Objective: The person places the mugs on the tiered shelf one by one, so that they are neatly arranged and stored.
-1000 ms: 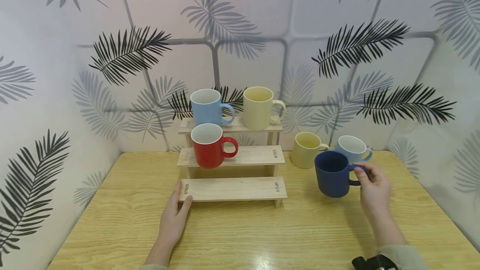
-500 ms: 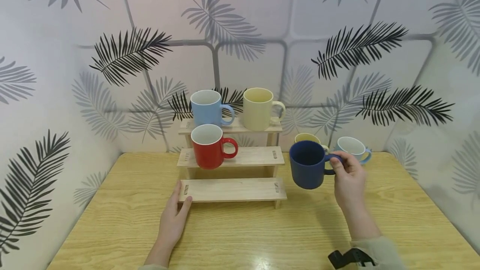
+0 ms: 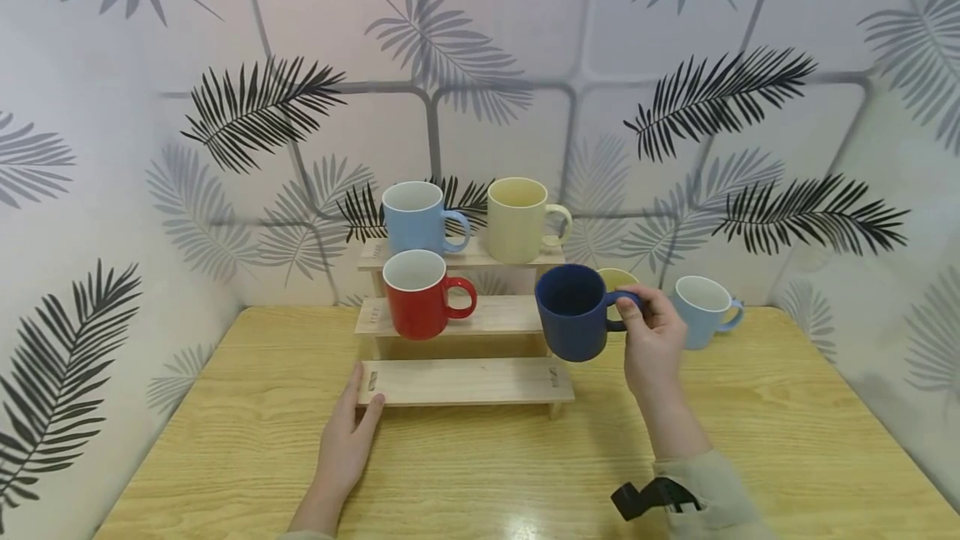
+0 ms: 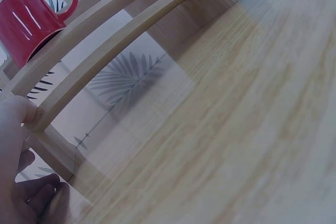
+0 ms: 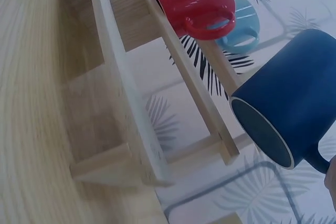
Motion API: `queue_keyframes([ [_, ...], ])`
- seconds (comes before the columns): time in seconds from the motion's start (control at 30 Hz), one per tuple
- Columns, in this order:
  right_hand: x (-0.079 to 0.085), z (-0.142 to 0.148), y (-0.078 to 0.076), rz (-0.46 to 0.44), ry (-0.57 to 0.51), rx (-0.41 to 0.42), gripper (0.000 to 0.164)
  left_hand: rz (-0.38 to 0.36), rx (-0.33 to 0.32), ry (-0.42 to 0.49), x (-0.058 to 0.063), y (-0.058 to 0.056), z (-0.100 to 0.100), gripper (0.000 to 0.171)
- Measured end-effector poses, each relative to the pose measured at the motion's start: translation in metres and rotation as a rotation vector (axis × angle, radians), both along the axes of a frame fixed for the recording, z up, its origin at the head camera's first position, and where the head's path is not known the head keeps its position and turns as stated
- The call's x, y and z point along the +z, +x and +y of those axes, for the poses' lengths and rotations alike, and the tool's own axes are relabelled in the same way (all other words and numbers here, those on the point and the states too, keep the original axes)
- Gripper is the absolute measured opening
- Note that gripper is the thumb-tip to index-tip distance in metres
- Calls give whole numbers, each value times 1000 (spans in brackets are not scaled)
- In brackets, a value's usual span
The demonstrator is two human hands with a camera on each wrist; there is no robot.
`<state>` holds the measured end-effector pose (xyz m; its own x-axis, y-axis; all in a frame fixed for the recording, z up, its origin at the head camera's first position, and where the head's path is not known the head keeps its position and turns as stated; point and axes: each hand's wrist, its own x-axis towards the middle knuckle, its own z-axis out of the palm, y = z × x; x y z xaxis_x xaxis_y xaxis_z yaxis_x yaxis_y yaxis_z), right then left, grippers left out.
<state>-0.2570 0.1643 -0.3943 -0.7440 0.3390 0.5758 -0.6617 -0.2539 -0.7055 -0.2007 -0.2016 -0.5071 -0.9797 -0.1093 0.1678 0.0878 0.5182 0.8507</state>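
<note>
My right hand [image 3: 656,340] pinches the handle of a dark blue mug [image 3: 570,323], which hangs upright in the air by the right end of a three-step wooden rack [image 3: 465,382]. The right wrist view shows the underside of this mug, apart from the boards. My left hand [image 3: 348,432] grips the left end of the rack's lowest step, thumb at the board's edge. On the middle step, at the left, stands a red mug [image 3: 415,307]. The top step bears a light blue mug [image 3: 412,227] on the left and a pale yellow mug [image 3: 516,223] on the right.
Behind the dark blue mug and right hand, a second yellow mug [image 3: 618,277] is mostly hidden. Farther right on the wood-grain table [image 3: 465,473] stands another light blue mug [image 3: 697,323]. A leaf-patterned wall [image 3: 510,32] rises behind the table.
My right hand has carried the dark blue mug left and slightly up, from near the table mugs to the rack's right end. My left hand and the rack have stayed put.
</note>
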Motion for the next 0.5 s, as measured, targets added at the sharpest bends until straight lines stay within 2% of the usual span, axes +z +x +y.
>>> queue_keyframes([
  [0.17,3,-15,-9,-14,36,-7,9,7,-1,1,1,1,0,68],
  [0.37,4,-32,-20,-69,128,-59,30,4,4,2,0,0,0,69],
  [0.5,1,-41,-28,-78,111,-47,33,3,5,-2,-2,-2,-1,70],
])
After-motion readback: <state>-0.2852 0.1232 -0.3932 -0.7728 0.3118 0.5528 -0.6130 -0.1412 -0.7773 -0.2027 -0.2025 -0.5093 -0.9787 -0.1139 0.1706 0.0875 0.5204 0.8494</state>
